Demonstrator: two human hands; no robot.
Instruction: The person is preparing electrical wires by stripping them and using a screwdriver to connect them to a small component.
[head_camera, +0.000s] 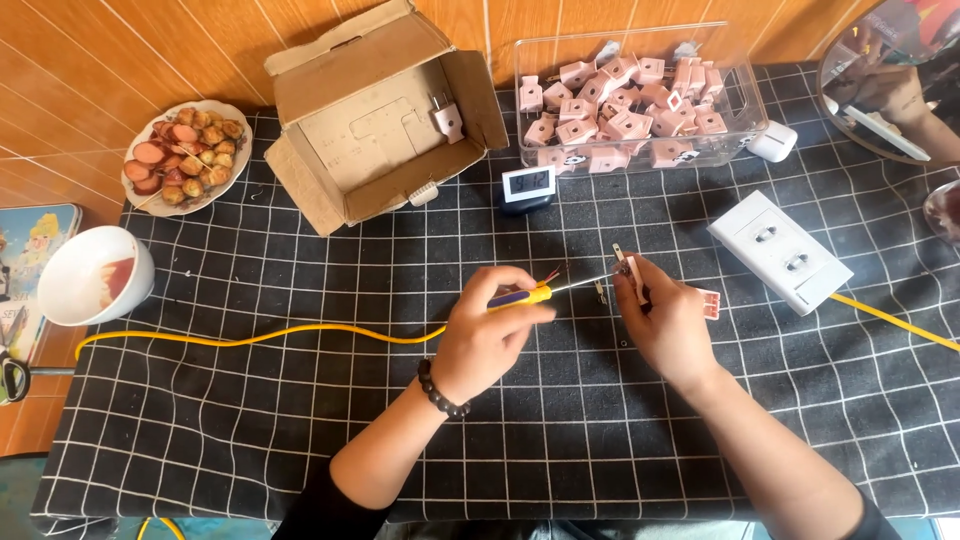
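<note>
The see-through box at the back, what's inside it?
The clear plastic box holds a heap of small pink plug pieces, some showing metal prongs. Only the top and front ones show; those underneath, and the box's bottom, are covered by the heap.

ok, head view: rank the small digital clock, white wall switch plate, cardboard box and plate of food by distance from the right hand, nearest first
1. White wall switch plate: just right of and above the right hand.
2. Small digital clock: up and to the left, in front of the clear bin.
3. Cardboard box: farther up-left, lying open.
4. Plate of food: far left corner of the table.
</note>
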